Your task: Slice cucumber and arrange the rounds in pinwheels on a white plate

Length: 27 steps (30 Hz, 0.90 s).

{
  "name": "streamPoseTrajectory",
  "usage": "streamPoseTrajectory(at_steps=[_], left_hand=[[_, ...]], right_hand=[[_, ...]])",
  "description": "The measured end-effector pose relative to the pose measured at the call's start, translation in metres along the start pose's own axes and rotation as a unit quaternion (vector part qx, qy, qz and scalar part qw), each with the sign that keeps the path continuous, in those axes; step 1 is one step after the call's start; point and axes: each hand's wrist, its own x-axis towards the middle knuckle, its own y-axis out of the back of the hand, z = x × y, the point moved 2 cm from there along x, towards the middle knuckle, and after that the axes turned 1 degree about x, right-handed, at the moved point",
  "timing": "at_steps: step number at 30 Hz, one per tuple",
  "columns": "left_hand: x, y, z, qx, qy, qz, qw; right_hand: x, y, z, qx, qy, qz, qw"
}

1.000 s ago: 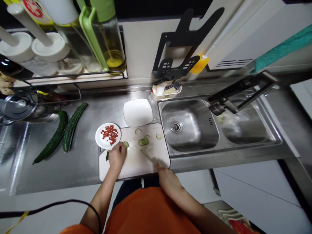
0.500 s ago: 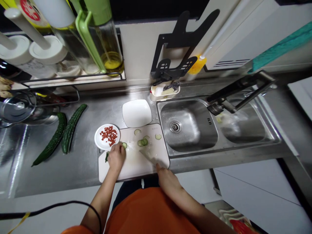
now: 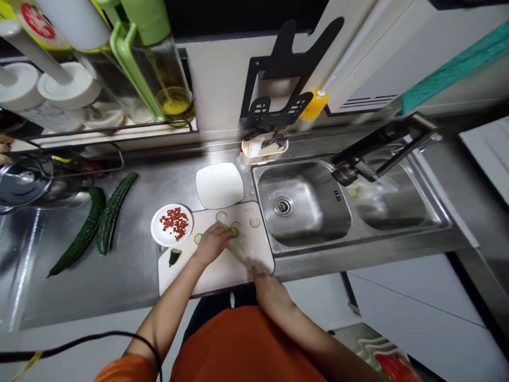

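Note:
My left hand [image 3: 214,244] is over the middle of the white cutting board [image 3: 210,276], its fingertips closed on a small pile of cucumber slices [image 3: 235,231]. My right hand [image 3: 271,291] grips a knife [image 3: 242,255] at the board's right front; the blade slants up and left, close to the pile. Single slices lie apart, one a thin round [image 3: 255,223] at the right. A dark green cucumber end piece [image 3: 174,257] rests at the board's left side. Beside it, a round white plate [image 3: 157,233] holds chopped red bits, overlapping the board's corner.
Two whole cucumbers [image 3: 115,215] lie on the steel counter to the left. Behind the board sits a square white plate [image 3: 219,185]. A double sink [image 3: 304,201] with a dark faucet [image 3: 382,143] adjoins on the right. Oil bottles [image 3: 175,101] stand on a rack above.
My left hand has moved right, from the cucumber end piece to the pile of slices. It has left the end piece and a slice on the board. My right hand stays with the knife.

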Motion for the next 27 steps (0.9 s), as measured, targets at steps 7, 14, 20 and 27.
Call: streamPoseTrajectory(at_steps=[7,14,20,27], left_hand=[[0.019,-0.012,0.001,0.091,-0.063,-0.083,0.990],[0.022,-0.014,0.004,0.123,-0.054,-0.099,0.986],[0.025,-0.018,0.004,0.130,-0.048,-0.092,0.986],[0.025,-0.021,0.004,0.125,-0.026,-0.080,0.989]], right_hand=[[0.001,-0.004,0.003,0.018,0.006,0.007,1.000],[0.002,-0.004,0.003,0.019,0.005,0.006,1.000],[0.001,-0.002,0.002,0.018,0.008,0.004,1.000],[0.001,-0.001,0.001,0.022,0.002,0.004,1.000]])
